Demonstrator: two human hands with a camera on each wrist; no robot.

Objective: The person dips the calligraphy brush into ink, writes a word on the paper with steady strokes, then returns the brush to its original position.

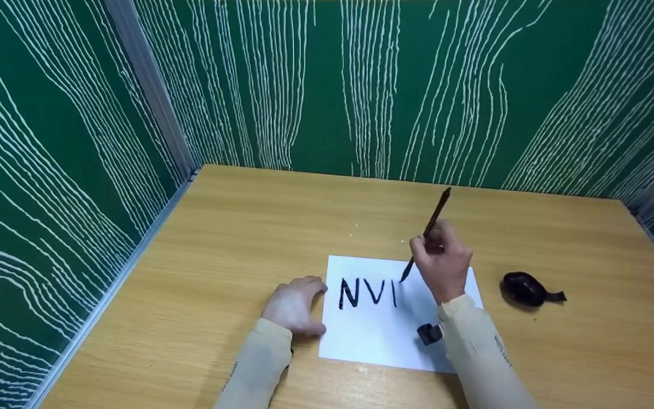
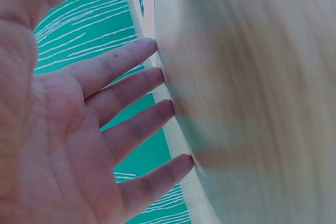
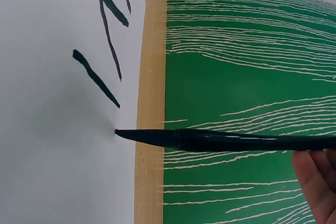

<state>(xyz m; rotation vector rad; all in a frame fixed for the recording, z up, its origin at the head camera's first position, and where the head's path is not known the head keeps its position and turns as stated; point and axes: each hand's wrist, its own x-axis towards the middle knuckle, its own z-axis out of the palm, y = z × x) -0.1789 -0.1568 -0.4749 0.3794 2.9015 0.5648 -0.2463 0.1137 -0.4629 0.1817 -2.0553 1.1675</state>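
My right hand [image 1: 443, 264] holds a dark ink brush [image 1: 436, 213] slanted over the white sheet of paper [image 1: 372, 341]. Seen from the right wrist, the pointed tip of the brush [image 3: 157, 137] is right at the paper, beside a short black stroke [image 3: 95, 78]. The sheet bears black letters [image 1: 349, 292] reading N and V, followed by a single upright stroke. At the sheet's left edge rests my left hand [image 1: 293, 307], thumb and fingers spread. Its fingertips [image 2: 167, 107] meet the tabletop in the left wrist view, and the palm holds nothing.
A small black dish with a short handle [image 1: 525, 289] sits on the wooden table [image 1: 236, 227], right of the paper. Green panels with white wavy lines [image 1: 321, 113] enclose the table at the back and sides. Tiny white specks lie behind the sheet.
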